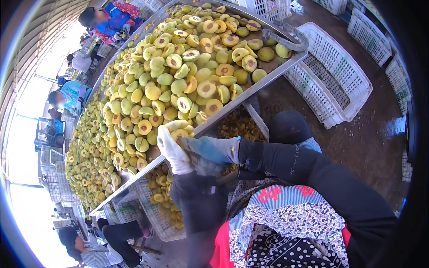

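My left hand [173, 154], in a white glove, is at the near edge of the metal table [232, 106]. It cups a cut yellow-green stone fruit [179, 133], apricot- or plum-like, with brown at its centre. Close against that fruit is my right hand [210, 148], in a blue and grey glove, its fingers curled in. Whatever the right fingers hold, if anything, is hidden. Just beyond both hands lies a large heap of halved stone fruit [156, 89], some cut faces showing brown centres.
A white plastic crate [330, 76] stands on the wet floor to the right. Below the table edge, another crate [149, 210] holds fruit pieces, beside more pieces [241, 125] under the table. Several people sit along the left, one person [111, 20] at the far side.
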Demonstrator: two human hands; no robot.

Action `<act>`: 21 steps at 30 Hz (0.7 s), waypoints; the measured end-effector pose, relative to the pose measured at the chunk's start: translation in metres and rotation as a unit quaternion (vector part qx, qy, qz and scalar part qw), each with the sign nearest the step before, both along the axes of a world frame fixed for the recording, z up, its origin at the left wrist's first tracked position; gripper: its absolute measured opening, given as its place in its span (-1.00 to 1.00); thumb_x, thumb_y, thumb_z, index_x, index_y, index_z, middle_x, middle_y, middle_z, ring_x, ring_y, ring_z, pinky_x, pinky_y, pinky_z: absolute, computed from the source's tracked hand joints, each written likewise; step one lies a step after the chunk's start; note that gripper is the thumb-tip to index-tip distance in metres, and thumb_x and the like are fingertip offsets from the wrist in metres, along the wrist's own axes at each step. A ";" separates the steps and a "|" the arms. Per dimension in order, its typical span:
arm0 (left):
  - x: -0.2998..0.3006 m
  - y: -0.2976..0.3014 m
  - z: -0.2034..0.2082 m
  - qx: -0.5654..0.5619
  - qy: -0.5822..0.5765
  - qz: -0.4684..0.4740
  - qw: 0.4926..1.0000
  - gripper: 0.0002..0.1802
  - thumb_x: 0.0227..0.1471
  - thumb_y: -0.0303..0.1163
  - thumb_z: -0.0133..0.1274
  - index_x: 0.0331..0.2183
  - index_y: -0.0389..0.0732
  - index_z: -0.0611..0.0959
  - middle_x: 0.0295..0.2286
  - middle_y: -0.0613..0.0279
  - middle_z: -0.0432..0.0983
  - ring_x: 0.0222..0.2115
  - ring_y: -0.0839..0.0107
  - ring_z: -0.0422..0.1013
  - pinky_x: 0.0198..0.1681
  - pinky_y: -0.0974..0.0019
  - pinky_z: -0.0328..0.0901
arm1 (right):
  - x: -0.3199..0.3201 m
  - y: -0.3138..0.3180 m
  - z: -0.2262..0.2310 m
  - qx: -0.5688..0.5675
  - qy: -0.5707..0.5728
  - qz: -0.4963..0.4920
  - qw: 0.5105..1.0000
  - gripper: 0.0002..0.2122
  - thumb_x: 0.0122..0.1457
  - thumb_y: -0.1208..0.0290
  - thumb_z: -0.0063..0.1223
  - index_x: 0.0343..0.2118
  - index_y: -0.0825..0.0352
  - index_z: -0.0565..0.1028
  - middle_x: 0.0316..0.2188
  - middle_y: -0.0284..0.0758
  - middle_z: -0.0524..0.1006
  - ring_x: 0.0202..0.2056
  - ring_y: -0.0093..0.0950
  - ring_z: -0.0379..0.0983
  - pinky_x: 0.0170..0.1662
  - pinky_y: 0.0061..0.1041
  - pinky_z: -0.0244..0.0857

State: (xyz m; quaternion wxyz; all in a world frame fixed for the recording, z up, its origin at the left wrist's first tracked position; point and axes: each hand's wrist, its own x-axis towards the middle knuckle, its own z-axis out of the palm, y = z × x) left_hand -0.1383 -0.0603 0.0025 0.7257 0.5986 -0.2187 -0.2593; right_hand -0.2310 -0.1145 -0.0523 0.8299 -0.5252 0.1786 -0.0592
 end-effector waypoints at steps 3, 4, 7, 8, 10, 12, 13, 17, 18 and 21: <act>-0.002 -0.003 0.002 0.021 -0.055 -0.024 0.998 -0.47 0.23 -0.10 -0.24 -0.35 -0.41 0.58 -0.56 0.02 0.55 -0.53 0.29 0.48 -0.38 0.31 0.40 | -0.025 -0.008 0.034 0.065 0.007 0.072 0.995 -0.41 0.26 -0.27 -0.24 -0.47 0.25 0.52 -0.66 -0.40 0.42 -0.67 -0.50 0.32 -0.63 -0.46 0.17; -0.004 -0.005 -0.001 0.011 -0.040 -0.002 0.999 -0.47 0.24 -0.09 -0.24 -0.34 -0.41 0.58 -0.52 0.01 0.56 -0.52 0.29 0.49 -0.38 0.31 0.40 | -0.025 -0.007 0.031 0.066 0.004 0.068 0.996 -0.40 0.24 -0.30 -0.23 -0.47 0.24 0.53 -0.68 -0.40 0.41 -0.69 -0.52 0.31 -0.64 -0.49 0.14; -0.008 -0.007 -0.008 -0.016 -0.025 0.026 0.999 -0.49 0.27 -0.08 -0.24 -0.30 -0.38 0.55 -0.44 0.01 0.56 -0.49 0.26 0.51 -0.40 0.28 0.43 | -0.028 -0.007 0.037 0.092 0.031 0.079 0.992 -0.39 0.22 -0.32 -0.24 -0.48 0.22 0.52 -0.70 -0.39 0.40 -0.70 -0.52 0.31 -0.66 -0.51 0.13; -0.009 -0.007 -0.009 -0.035 -0.025 0.031 0.999 -0.51 0.29 -0.07 -0.25 -0.28 -0.35 0.52 -0.40 0.01 0.56 -0.48 0.23 0.52 -0.44 0.26 0.46 | -0.029 -0.007 0.039 0.115 0.059 0.095 0.987 -0.40 0.24 -0.31 -0.25 -0.48 0.22 0.51 -0.69 -0.38 0.41 -0.70 -0.50 0.33 -0.65 -0.51 0.13; -0.012 -0.009 -0.006 -0.032 0.009 0.037 0.999 -0.51 0.28 -0.05 -0.23 -0.30 -0.32 0.54 -0.43 0.02 0.56 -0.49 0.22 0.52 -0.44 0.28 0.45 | 0.002 0.005 -0.016 -0.075 -0.083 -0.030 0.993 -0.40 0.25 -0.31 -0.27 -0.44 0.22 0.50 -0.66 -0.36 0.44 -0.69 -0.50 0.34 -0.65 -0.51 0.14; -0.011 -0.009 -0.005 0.045 0.009 -0.031 0.999 -0.46 0.27 -0.04 -0.22 -0.34 -0.38 0.56 -0.41 0.01 0.57 -0.51 0.29 0.50 -0.43 0.29 0.42 | 0.012 0.008 -0.039 -0.261 -0.215 -0.152 0.929 -0.41 0.26 -0.31 -0.30 -0.40 0.22 0.50 -0.62 -0.34 0.46 -0.68 -0.50 0.36 -0.65 -0.51 0.14; -0.010 -0.008 -0.005 0.053 0.020 -0.028 0.998 -0.44 0.27 -0.03 -0.23 -0.38 -0.37 0.56 -0.45 0.00 0.57 -0.52 0.30 0.50 -0.43 0.29 0.43 | 0.012 0.008 -0.040 -0.236 -0.198 -0.115 0.944 -0.41 0.26 -0.31 -0.31 -0.35 0.21 0.48 -0.59 -0.36 0.46 -0.67 -0.53 0.34 -0.65 -0.53 0.13; 0.008 0.008 -0.009 0.014 -0.031 -0.144 0.989 -0.45 0.29 0.01 -0.24 -0.43 -0.30 0.50 -0.50 -0.03 0.53 -0.56 0.23 0.47 -0.42 0.24 0.41 | -0.022 -0.020 -0.005 0.229 -0.022 0.284 0.931 -0.41 0.24 -0.34 -0.32 -0.32 0.19 0.46 -0.60 -0.45 0.38 -0.70 -0.63 0.23 -0.66 -0.60 0.06; 0.013 0.008 -0.012 0.013 -0.030 -0.143 0.989 -0.45 0.29 0.01 -0.24 -0.43 -0.30 0.50 -0.50 -0.03 0.53 -0.56 0.23 0.47 -0.42 0.24 0.41 | -0.028 -0.019 0.005 0.228 -0.021 0.285 0.931 -0.41 0.24 -0.34 -0.32 -0.32 0.19 0.46 -0.60 -0.45 0.38 -0.70 -0.63 0.23 -0.66 -0.60 0.06; 0.019 0.011 -0.017 -0.031 -0.060 -0.220 0.973 -0.46 0.29 0.03 -0.24 -0.45 -0.26 0.47 -0.54 0.01 0.49 -0.56 0.21 0.44 -0.48 0.24 0.37 | -0.032 -0.015 0.016 0.172 0.003 0.235 0.957 -0.41 0.23 -0.35 -0.30 -0.43 0.17 0.46 -0.69 -0.55 0.26 -0.74 -0.67 0.11 -0.68 -0.63 -0.01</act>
